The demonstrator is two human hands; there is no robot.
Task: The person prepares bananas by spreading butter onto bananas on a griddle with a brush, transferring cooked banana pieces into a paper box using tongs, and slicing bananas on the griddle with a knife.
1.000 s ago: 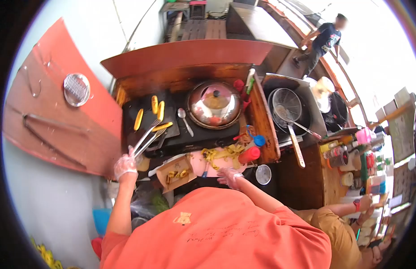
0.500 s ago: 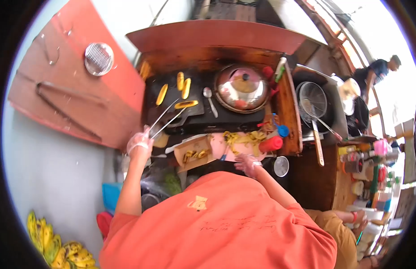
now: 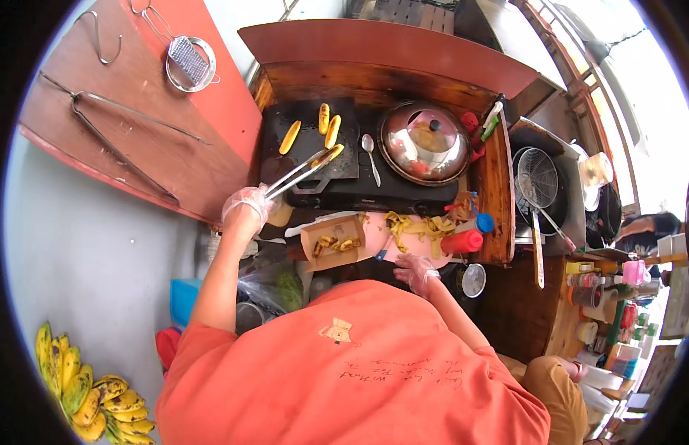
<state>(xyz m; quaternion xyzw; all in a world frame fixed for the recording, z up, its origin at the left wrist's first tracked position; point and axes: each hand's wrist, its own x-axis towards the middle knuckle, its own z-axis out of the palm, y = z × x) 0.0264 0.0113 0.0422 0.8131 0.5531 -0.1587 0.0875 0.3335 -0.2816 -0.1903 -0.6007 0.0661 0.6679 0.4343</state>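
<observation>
My left hand [image 3: 246, 206], in a clear plastic glove, is closed around metal tongs [image 3: 294, 178]. The tips of the tongs are at a banana piece [image 3: 329, 155] on the black griddle [image 3: 311, 159]; several more yellow pieces lie there. My right hand [image 3: 415, 273], also gloved, is at the near edge of a pink cutting board [image 3: 404, 241], fingers apart and holding nothing visible. Banana peels [image 3: 426, 225] lie on the board, and a knife's blue handle [image 3: 381, 254] is beside my fingers. To its left, a cardboard tray [image 3: 326, 259] holds browned banana pieces.
Right of the griddle are a spoon [image 3: 372, 159] and a lidded pan [image 3: 424, 144]. A red bottle [image 3: 461, 242] stands by the board. A strainer [image 3: 537, 178] rests over a wok at right. Banana bunches [image 3: 92, 393] are at lower left. Another person's leg [image 3: 556, 397] shows at lower right.
The tips of the tongs have come together at the nearest banana piece, which now looks tilted. My right hand stays by the board. The whole view has shifted slightly.
</observation>
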